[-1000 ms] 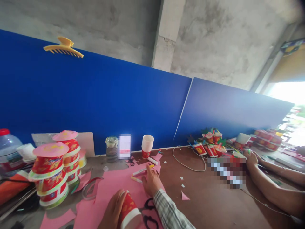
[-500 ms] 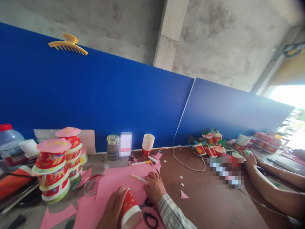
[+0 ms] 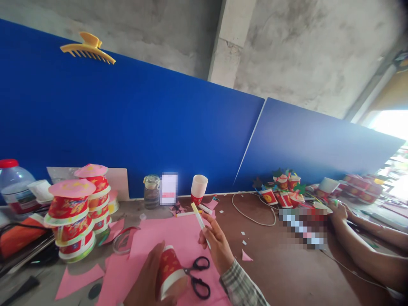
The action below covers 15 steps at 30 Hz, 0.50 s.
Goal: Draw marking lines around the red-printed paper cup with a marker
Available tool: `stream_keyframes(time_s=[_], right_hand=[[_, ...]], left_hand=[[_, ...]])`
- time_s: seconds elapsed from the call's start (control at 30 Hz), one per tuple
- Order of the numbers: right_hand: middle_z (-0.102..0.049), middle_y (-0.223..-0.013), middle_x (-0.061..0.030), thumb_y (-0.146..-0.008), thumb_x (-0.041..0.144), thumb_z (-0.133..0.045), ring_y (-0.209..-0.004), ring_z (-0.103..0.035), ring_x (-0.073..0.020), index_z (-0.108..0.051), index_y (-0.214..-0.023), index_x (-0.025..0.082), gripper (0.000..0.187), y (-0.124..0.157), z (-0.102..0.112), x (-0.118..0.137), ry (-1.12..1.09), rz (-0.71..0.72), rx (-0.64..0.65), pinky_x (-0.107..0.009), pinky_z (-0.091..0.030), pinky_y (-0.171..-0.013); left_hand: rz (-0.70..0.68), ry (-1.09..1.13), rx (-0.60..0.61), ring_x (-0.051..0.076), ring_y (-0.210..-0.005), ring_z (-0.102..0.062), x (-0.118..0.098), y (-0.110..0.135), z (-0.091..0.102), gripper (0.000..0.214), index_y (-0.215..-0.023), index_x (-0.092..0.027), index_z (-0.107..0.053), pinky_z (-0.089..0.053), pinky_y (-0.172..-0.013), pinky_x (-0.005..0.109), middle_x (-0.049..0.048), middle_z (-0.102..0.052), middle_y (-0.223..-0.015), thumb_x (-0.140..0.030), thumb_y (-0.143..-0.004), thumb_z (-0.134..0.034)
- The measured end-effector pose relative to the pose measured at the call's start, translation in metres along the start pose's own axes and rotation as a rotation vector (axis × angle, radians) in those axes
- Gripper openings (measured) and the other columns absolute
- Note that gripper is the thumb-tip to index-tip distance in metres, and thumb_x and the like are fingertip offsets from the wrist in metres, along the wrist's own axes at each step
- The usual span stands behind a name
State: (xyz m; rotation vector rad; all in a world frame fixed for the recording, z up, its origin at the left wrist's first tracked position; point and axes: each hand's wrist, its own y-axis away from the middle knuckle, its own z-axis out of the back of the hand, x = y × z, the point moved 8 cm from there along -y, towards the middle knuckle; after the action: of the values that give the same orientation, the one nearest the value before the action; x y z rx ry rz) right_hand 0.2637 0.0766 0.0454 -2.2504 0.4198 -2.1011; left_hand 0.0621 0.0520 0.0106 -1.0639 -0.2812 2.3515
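Observation:
My left hand (image 3: 145, 274) is wrapped round a red paper cup (image 3: 170, 265) with a white rim, tilted over the pink paper (image 3: 156, 231). In my right hand (image 3: 218, 244) a white marker with a yellowish cap (image 3: 199, 220) is pinched between thumb and fingers, pointing up and to the left. Black-handled scissors (image 3: 200, 287) lie on the pink paper between my hands, their blades partly hidden by the cup. Beyond the right hand another yellow-and-white marker (image 3: 186, 213) rests near a small stack of cups (image 3: 199, 189).
Towers of red cups with pink tops (image 3: 72, 221) stand at left, by a roll of clear tape (image 3: 123, 242). A glass jar (image 3: 151, 191) is at the back. On the right are cup crafts (image 3: 283, 193), a white cable (image 3: 251, 216) and another person's arms (image 3: 360, 246).
My right hand has picked up the marker from the pink paper and raised it. The scissors show more fully. My left hand still holds the cup, now shifted slightly.

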Motion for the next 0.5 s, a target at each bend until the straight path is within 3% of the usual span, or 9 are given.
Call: stream_keyframes(time_s=[0.07,0.13,0.3,0.4,0.5], right_hand=[[-0.049,-0.048,0.006,-0.064,0.032,-0.058,-0.039,-0.042,-0.0118,-0.056,-0.095,0.021,0.033,0.004,-0.009,-0.007,-0.36,-0.136,0.027,-0.026,-0.042,-0.048],[-0.049,-0.052,0.0051,-0.059,0.029,-0.062,-0.037,-0.038,-0.0089,-0.061,-0.081,0.02,0.024,0.009,-0.019,-0.014,-0.517,-0.231,0.057,-0.027,-0.043,-0.051],[-0.045,-0.053,0.0053,-0.058,0.031,-0.059,-0.034,-0.031,-0.0072,-0.062,-0.071,0.021,0.017,0.02,-0.032,-0.026,-0.573,-0.327,0.093,-0.025,-0.039,-0.044],[-0.039,-0.048,0.0065,-0.064,0.045,-0.049,-0.032,-0.029,-0.0085,-0.064,-0.069,0.02,0.029,0.027,-0.038,-0.032,-0.608,-0.399,0.108,-0.026,-0.038,-0.043],[-0.044,-0.049,0.0047,-0.062,0.046,-0.051,-0.032,-0.033,-0.0092,-0.064,-0.068,0.02,0.029,0.032,-0.043,-0.035,-0.619,-0.437,0.123,-0.026,-0.038,-0.043]], left_hand=[[0.012,0.009,0.005,0.031,-0.111,-0.032,-0.001,-0.001,0.001,0.106,-0.123,-0.027,-0.009,-0.036,-0.088,0.043,0.0071,-0.031,-0.127,-0.052,-0.04,-0.07],[0.039,0.012,-0.018,0.03,-0.109,-0.036,-0.001,-0.001,0.003,0.105,-0.123,-0.026,-0.012,-0.04,-0.086,0.041,0.0071,-0.035,-0.124,-0.054,-0.039,-0.068],[0.048,-0.015,-0.096,0.03,-0.106,-0.04,-0.002,-0.002,0.008,0.101,-0.122,-0.025,-0.016,-0.045,-0.08,0.038,0.0068,-0.04,-0.12,-0.059,-0.04,-0.064],[0.014,-0.046,-0.11,0.031,-0.108,-0.038,-0.003,-0.003,0.009,0.102,-0.123,-0.026,-0.013,-0.044,-0.083,0.04,0.0061,-0.037,-0.121,-0.058,-0.04,-0.064],[0.009,-0.06,-0.102,0.031,-0.107,-0.038,0.0,-0.003,0.007,0.101,-0.122,-0.029,-0.013,-0.043,-0.083,0.041,0.0045,-0.039,-0.12,-0.056,-0.04,-0.065]])
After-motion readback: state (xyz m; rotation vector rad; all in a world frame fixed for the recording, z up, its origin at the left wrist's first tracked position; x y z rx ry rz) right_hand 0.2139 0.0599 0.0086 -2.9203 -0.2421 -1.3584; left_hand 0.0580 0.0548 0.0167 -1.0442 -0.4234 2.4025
